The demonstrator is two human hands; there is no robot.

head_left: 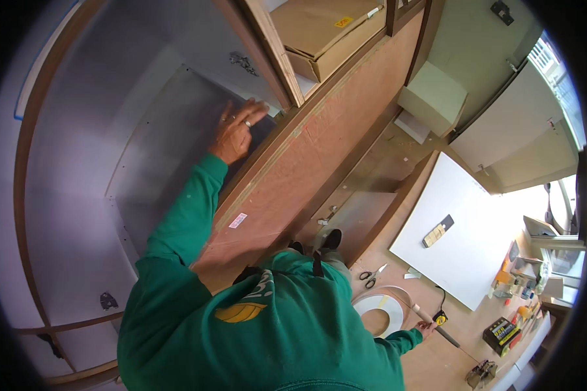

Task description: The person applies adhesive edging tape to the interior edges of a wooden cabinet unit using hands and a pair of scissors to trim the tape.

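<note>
My left hand (233, 135) reaches into the open wooden cabinet (156, 137), its fingers stretched out and slightly blurred, with nothing visible in them. It is near the cabinet's front edge, but whether it touches cannot be told. A metal hinge (243, 63) is fixed to the inner wall beyond it. Down at the right, my right hand (428, 328) closes on a rod-shaped tool (446, 337) with a pale upper part and a dark grey end. Beside that hand lie a yellow and black tape measure (441, 318) and a roll of white edge strip (396, 313).
Scissors (372, 276) lie near a white panel (430, 215), which bears a wood-handled block or brush (438, 232). A dark box (501, 335) and several small items stand at the right. A cardboard box (326, 32) fills the upper shelf; another hinge (108, 300) is at lower left.
</note>
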